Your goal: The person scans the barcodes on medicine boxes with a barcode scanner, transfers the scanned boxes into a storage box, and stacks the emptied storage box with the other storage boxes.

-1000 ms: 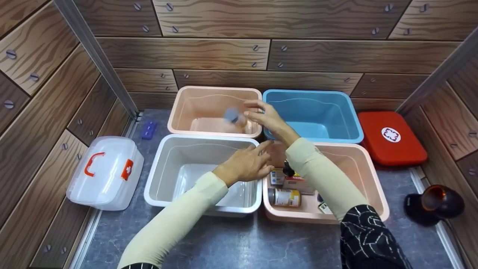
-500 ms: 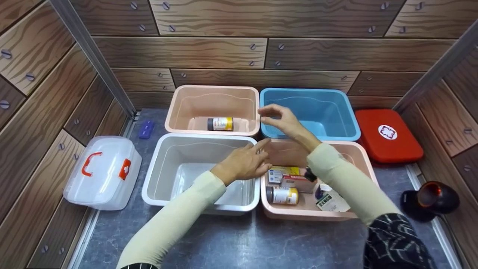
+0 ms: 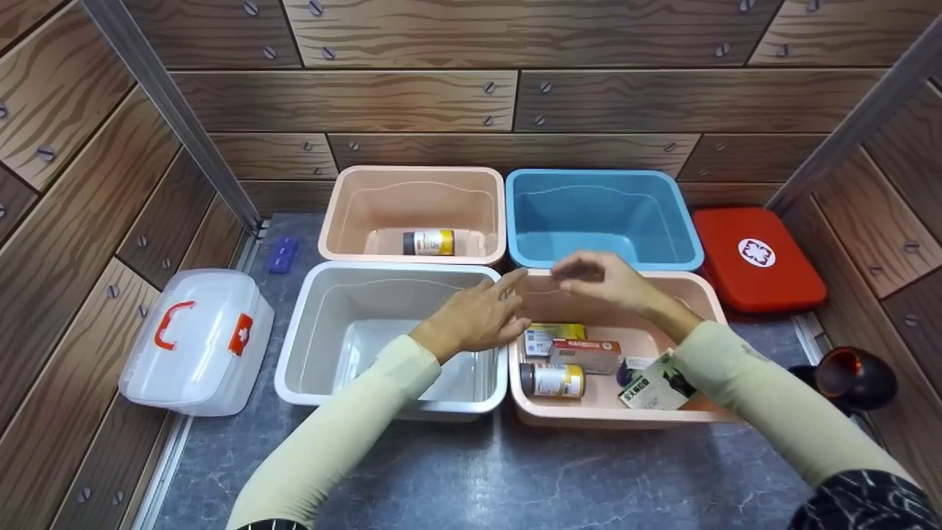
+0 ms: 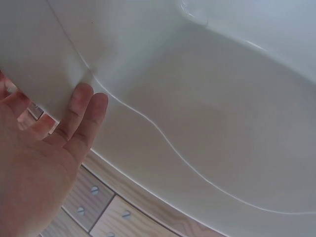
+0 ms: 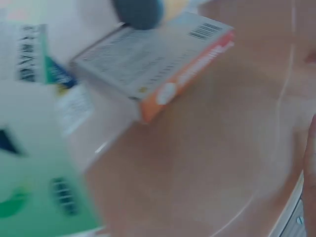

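Note:
My left hand (image 3: 471,313) lies with extended fingers at the rim between the grey bin (image 3: 397,406) and the front right pink bin (image 3: 625,415). My right hand (image 3: 607,280) hovers over the back of that pink bin, fingers loosely bent, holding nothing. Below it lie a pill bottle (image 3: 553,380) with a dark cap, a yellow-and-white box (image 3: 541,341), a red-and-white box (image 3: 586,355), a green-and-white box (image 3: 657,384) and a small dark item (image 3: 634,370), partly hidden. A similar pill bottle (image 3: 429,242) lies on its side in the back left pink bin (image 3: 412,259).
A blue bin (image 3: 603,263) stands at the back right, beside a red first-aid case (image 3: 758,258). To the left are a clear-lidded box (image 3: 195,342) with a red handle and a purple pill organizer (image 3: 282,255). A black rounded device (image 3: 854,379) sits at the far right.
My right hand has let go of the pill bottle, which now lies in the back left pink bin. It has moved right and nearer, over the front right bin. The left hand stays put.

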Motion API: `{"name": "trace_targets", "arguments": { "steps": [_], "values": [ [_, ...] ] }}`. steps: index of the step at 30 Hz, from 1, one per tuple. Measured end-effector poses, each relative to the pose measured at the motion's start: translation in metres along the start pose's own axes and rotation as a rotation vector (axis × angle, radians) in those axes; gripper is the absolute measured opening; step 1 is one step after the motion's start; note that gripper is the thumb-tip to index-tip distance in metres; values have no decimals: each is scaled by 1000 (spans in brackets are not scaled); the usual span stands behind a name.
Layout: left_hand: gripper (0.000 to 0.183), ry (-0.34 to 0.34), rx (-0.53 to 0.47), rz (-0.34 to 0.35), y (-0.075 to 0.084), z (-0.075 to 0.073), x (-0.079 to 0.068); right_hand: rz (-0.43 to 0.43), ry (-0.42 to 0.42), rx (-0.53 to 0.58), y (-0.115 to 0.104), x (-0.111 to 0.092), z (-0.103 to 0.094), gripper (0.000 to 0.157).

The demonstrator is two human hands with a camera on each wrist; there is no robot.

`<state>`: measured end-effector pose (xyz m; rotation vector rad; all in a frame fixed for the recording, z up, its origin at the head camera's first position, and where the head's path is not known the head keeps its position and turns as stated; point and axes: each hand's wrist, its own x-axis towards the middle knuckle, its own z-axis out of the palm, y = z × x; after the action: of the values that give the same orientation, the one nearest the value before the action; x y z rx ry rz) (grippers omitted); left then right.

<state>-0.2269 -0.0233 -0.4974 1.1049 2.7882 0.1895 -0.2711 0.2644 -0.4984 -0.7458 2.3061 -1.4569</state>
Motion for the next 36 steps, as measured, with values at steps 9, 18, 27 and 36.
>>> {"name": "trace_targets", "arguments": {
  "steps": [9, 18, 27, 36],
  "values": [
    [55, -4, -7, -16, 2, 2, 0, 12, -221, -301, 26, -17, 14, 42],
    [53, -5, -14, -14, 1, 3, 1, -6, -364, -537, 44, -21, 23, 42],
    [50, -17, -8, -22, 2, 2, 1, -13, -381, -683, 40, -23, 30, 40],
    [52, -7, 0, -15, 2, 1, 1, -23, -259, -625, 13, -30, 7, 40]
  ]
}}
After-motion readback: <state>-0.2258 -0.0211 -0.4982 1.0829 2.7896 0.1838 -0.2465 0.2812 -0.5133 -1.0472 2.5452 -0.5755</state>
